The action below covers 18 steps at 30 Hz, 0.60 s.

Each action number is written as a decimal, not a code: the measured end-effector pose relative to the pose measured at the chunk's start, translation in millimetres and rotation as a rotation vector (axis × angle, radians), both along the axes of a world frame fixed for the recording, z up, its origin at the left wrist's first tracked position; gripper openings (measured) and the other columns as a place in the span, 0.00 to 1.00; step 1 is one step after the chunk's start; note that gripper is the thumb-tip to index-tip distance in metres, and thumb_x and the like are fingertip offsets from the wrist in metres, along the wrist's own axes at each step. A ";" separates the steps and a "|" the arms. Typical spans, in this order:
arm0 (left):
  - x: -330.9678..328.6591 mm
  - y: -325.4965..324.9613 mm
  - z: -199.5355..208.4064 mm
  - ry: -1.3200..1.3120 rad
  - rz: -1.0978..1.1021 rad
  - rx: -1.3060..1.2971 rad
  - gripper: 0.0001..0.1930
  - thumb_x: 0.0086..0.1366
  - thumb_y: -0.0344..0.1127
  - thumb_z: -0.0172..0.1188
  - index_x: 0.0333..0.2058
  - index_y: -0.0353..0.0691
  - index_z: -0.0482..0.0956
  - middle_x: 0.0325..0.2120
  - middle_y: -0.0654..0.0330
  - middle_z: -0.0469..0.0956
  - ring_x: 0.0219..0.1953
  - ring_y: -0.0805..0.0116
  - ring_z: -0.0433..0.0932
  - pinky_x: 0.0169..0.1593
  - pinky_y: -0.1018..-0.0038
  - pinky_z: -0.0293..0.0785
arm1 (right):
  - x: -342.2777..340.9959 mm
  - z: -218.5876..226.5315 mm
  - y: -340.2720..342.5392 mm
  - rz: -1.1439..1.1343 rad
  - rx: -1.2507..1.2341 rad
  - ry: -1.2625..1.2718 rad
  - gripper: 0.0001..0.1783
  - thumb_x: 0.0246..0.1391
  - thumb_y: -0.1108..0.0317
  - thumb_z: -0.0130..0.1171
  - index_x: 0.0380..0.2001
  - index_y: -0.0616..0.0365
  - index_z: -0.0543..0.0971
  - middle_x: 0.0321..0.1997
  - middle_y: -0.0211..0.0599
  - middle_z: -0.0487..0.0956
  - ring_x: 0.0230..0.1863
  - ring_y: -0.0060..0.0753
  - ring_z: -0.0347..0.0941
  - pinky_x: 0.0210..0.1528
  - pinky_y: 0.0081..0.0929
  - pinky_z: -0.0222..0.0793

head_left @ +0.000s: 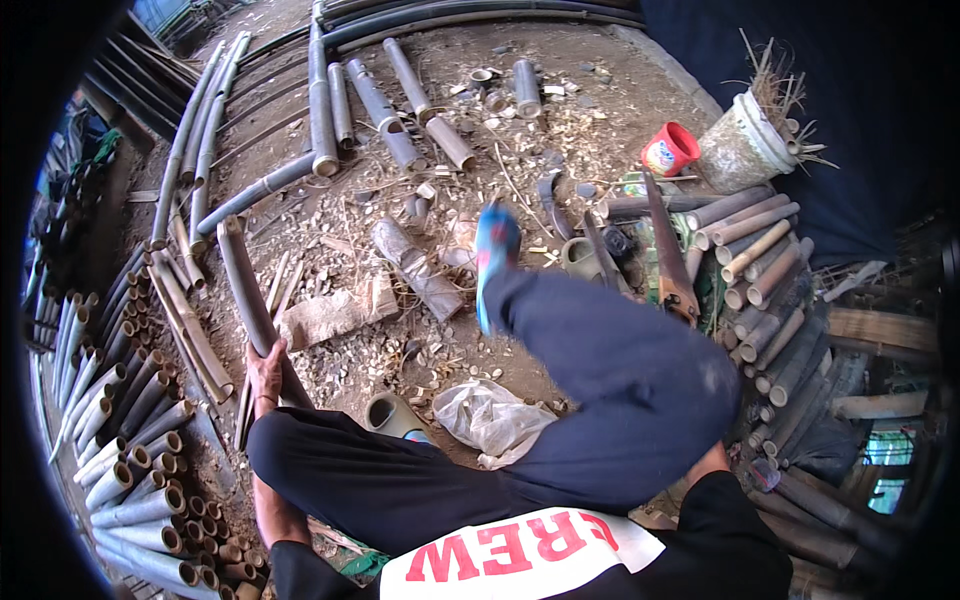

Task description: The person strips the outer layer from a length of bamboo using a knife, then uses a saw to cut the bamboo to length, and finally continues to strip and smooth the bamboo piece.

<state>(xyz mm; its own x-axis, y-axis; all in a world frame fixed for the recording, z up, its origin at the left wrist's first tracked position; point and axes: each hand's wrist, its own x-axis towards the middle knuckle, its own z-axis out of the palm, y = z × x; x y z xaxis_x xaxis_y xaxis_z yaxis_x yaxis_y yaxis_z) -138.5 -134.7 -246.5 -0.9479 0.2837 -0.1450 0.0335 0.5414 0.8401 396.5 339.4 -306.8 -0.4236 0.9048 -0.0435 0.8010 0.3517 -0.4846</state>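
Note:
My left hand (266, 372) is wrapped round a dark bamboo pole (247, 285), which stands tilted beside my left knee with its cut end pointing away from me. A little skin of my right hand or wrist (708, 463) shows beneath my raised right leg; its fingers are hidden. Close to the pole lie a rough pale wood block (340, 312) and thin split bamboo strips (285, 285). A handsaw (672, 255) leans by the bamboo pile to the right, next to a curved blade-like piece (603, 255) whose kind I cannot make out.
Cut bamboo tubes are stacked at left (150, 500) and right (770, 250). A red tub (671, 148) and a dirty white bucket (748, 145) stand far right. A clear plastic bag (490, 415) and an olive clog (395, 415) lie near my legs. Wood chips (450, 360) litter the dirt floor.

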 end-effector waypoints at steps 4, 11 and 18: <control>-20.8 -2.9 52.2 0.159 -0.166 -0.173 0.32 0.49 0.49 0.69 0.47 0.33 0.72 0.34 0.49 0.79 0.35 0.60 0.78 0.42 0.65 0.74 | -48.1 -47.8 -28.0 0.192 0.037 0.101 0.36 0.49 0.65 0.62 0.60 0.62 0.61 0.48 0.57 0.67 0.51 0.61 0.66 0.54 0.47 0.64; -1.1 13.6 107.2 -0.279 -0.456 -0.366 0.31 0.45 0.34 0.66 0.50 0.34 0.69 0.35 0.57 0.78 0.36 0.67 0.77 0.42 0.68 0.77 | -216.7 8.1 -48.8 0.646 0.421 0.038 0.49 0.40 0.71 0.62 0.67 0.56 0.51 0.64 0.54 0.57 0.67 0.57 0.50 0.67 0.55 0.48; 59.1 88.5 -16.0 -0.851 -0.735 -0.172 0.32 0.43 0.35 0.73 0.48 0.35 0.73 0.39 0.59 0.78 0.41 0.68 0.77 0.49 0.70 0.74 | -324.3 -12.2 -13.1 1.161 0.532 -0.420 0.43 0.48 0.67 0.54 0.69 0.54 0.53 0.65 0.51 0.61 0.71 0.54 0.49 0.71 0.52 0.42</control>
<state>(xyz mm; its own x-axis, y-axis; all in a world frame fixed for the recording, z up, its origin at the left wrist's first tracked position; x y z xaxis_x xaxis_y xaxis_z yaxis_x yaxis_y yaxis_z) -79.4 -46.2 -262.5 -0.1349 0.6442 -0.7529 -0.1549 0.7368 0.6582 72.2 326.3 -319.0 -0.9930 -0.0180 -0.1165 -0.0331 0.9911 0.1291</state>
